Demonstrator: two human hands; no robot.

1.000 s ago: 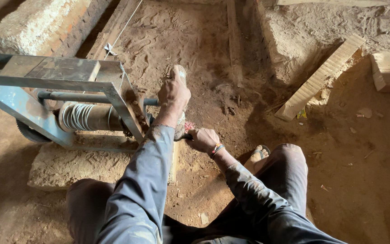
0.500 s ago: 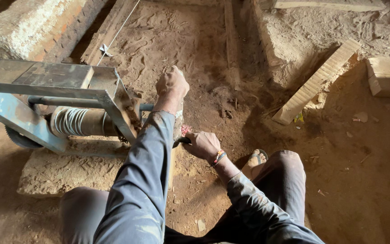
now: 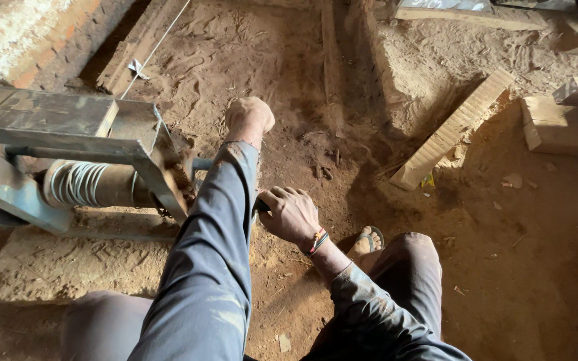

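Workpiece and shaft are seen only in part: a thin grey metal shaft (image 3: 203,164) runs left to right out of the blue-grey metal frame (image 3: 55,124), and whatever is mounted on its right end is hidden behind the left forearm. The long axis is thus laid across the scene, level with the ground, from the ribbed drum (image 3: 85,184) on the left toward the two hands on the right.

At the far end of that line the left hand (image 3: 249,115) is held as a closed fist, knuckles up; what is gripped inside it cannot be told. Nearer the body, the right hand (image 3: 291,212) is curled with its fingers (image 3: 282,195) bent downward around a dark, slim handle (image 3: 261,206) that points left, toward the shaft's end. Only a short stub of that handle is shown before it passes under the left sleeve.

The hidden piece is therefore placed between the hands: just left of the right hand and just near of the left fist. The right hand is judged the closer of the two to the shaft's axis.

A pale stone slab (image 3: 55,264) is set under the frame, and a ridged wooden plank (image 3: 451,130) lies well apart to the right on the sandy ground.
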